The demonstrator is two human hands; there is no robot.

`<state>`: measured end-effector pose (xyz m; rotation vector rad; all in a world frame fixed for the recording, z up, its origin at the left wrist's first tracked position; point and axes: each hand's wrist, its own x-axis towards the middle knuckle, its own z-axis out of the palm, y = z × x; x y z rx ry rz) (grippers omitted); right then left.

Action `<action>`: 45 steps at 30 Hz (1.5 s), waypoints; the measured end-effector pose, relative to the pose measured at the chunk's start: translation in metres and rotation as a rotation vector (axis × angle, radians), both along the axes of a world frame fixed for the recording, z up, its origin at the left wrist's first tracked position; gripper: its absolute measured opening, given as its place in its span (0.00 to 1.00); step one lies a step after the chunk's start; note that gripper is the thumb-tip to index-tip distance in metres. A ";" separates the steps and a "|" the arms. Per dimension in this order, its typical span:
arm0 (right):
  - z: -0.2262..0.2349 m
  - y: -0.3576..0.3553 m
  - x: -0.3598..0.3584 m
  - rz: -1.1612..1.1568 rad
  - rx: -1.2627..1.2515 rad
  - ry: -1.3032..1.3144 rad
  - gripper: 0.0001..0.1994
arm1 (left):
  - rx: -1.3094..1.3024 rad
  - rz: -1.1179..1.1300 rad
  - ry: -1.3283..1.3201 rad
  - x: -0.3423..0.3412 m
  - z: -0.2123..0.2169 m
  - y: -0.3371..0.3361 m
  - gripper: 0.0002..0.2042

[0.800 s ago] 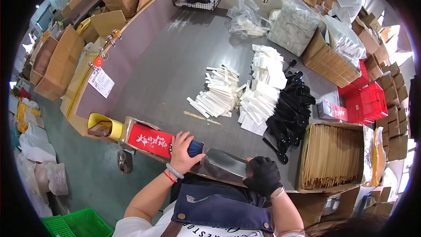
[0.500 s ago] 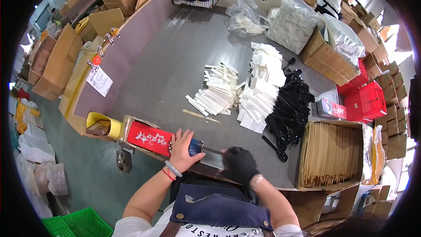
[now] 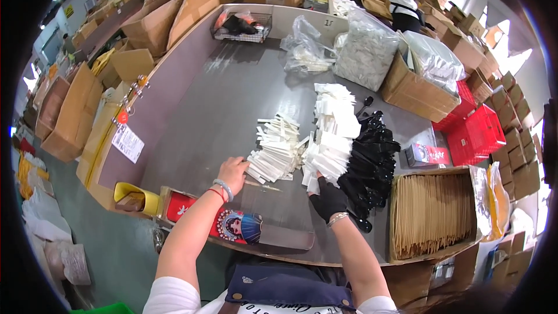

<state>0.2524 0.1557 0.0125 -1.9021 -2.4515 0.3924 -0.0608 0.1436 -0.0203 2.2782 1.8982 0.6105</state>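
Observation:
My left hand point(image 3: 233, 174), bare, has its fingers stretched out at the near left end of a pile of narrow white paper strips point(image 3: 276, 145). My right hand point(image 3: 329, 199), in a black glove with bare fingertips, reaches to the near end of a pile of wider white paper packets point(image 3: 332, 139). Its thumb and forefinger are apart, touching or almost touching the lowest packet. Right of the packets lies a heap of black plastic spoons point(image 3: 372, 166). Below my left forearm, a red box with a printed figure point(image 3: 232, 225) lies in a long cardboard tray point(image 3: 288, 237) at the table's near edge.
A carton of upright brown cards point(image 3: 433, 215) stands at the near right. Behind it are a small printed box point(image 3: 427, 154) and red plastic baskets point(image 3: 476, 136). A yellow holder point(image 3: 136, 197) sits at the left corner. Clear bags point(image 3: 366, 49) and a wire basket point(image 3: 241, 26) stand at the back.
Both hands have left the red box and tray and moved forward to the white piles. The view has tilted up, so the table sits lower in the picture.

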 end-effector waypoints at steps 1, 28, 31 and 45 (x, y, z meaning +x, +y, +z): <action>-0.002 0.000 0.000 -0.016 0.001 0.001 0.35 | 0.001 -0.016 0.001 -0.002 -0.001 0.002 0.16; 0.027 -0.092 0.316 -0.756 0.380 -0.269 0.15 | -0.078 -0.404 -0.180 0.120 0.046 -0.041 0.05; 0.031 -0.089 0.319 -0.788 0.205 -0.289 0.16 | -0.009 -0.409 -0.114 0.147 0.027 -0.030 0.11; 0.009 -0.107 0.322 -0.942 0.639 0.216 0.12 | -0.110 -0.384 -0.079 0.162 0.024 -0.028 0.18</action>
